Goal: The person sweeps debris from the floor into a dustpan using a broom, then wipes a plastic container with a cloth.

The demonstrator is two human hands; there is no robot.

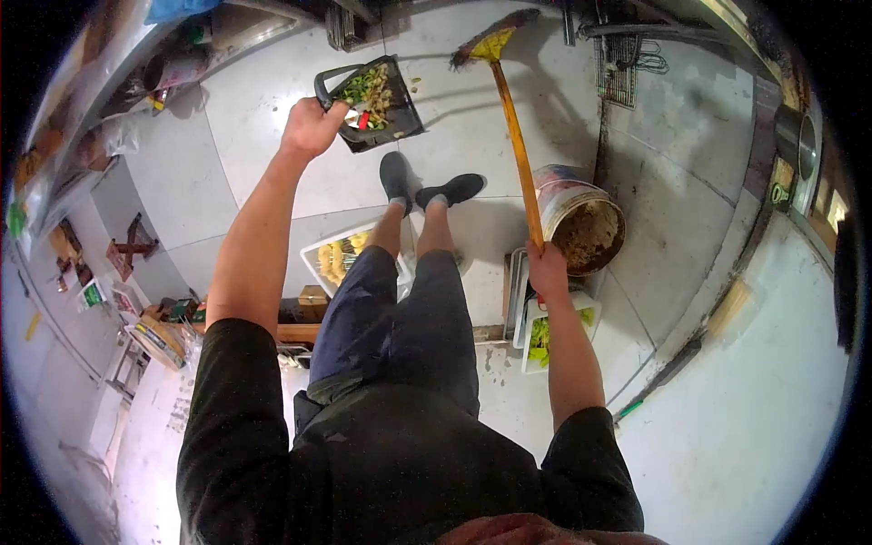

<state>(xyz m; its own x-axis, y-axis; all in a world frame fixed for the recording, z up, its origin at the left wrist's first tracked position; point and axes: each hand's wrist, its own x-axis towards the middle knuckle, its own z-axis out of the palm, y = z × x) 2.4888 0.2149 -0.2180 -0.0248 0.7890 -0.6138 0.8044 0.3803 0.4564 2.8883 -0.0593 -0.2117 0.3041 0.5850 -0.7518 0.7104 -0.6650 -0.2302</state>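
Note:
My left hand (313, 127) is closed round the handle of a black dustpan (406, 125), held above or on the floor at the upper left of centre. Green and brown plant scraps (368, 88) lie in the pan, along with a small red and white piece. Lower down on the right, my right hand (548, 272) grips the end of a broom's wooden stick (520, 150). The broom's yellow-bound head (491, 45) points away from me, its dark bristles apart from the dustpan.
A large bucket (556, 186) with brown residue inside stands beside my right hand. Near my legs are a white crate of yellow food pieces (338, 256) and a white crate of green leaves (587, 318). Wire racks (618, 77) lean at the upper right.

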